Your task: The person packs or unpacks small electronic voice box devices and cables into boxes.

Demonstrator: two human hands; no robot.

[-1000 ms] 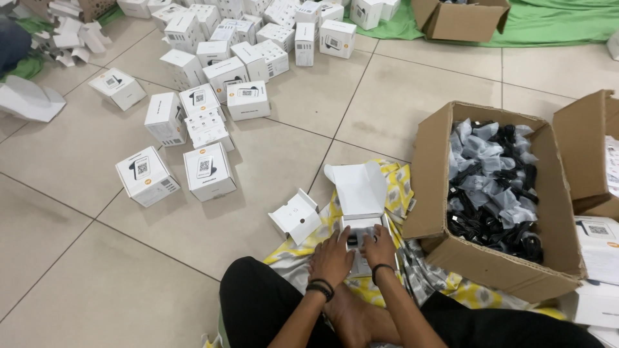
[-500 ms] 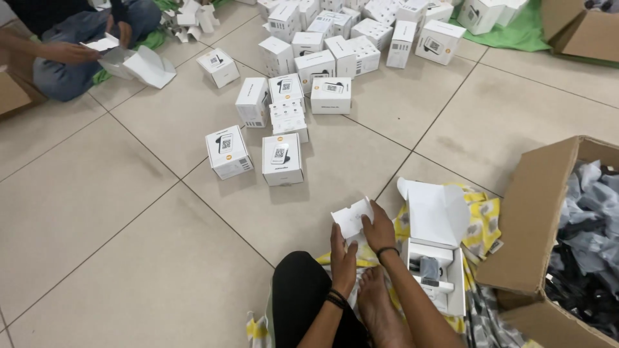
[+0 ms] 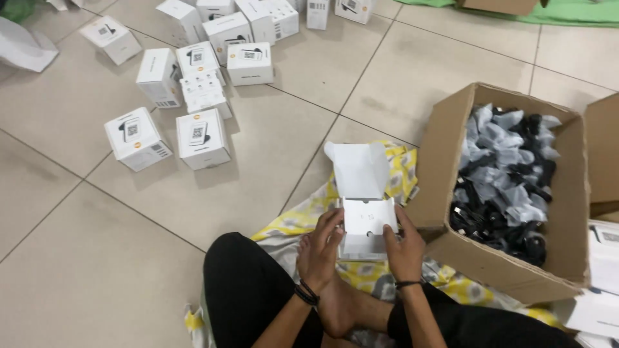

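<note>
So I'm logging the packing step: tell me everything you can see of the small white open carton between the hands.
The small white open cardboard carton sits on the yellow patterned cloth before the seated person, its lid flap standing up and tilted away. A flat white card insert with small cut-outs covers its opening. The left hand grips its left side and the right hand its right, fingers on the insert's edges. A large brown cardboard box stands beside it.

I hold an open white carton (image 3: pixel 366 222) with its lid flap up over my lap, white cube boxes with printed labels (image 3: pixel 201 136) scattered on the tiles at upper left, and a brown cardboard box (image 3: pixel 445 187) of black bagged parts just right.
</note>
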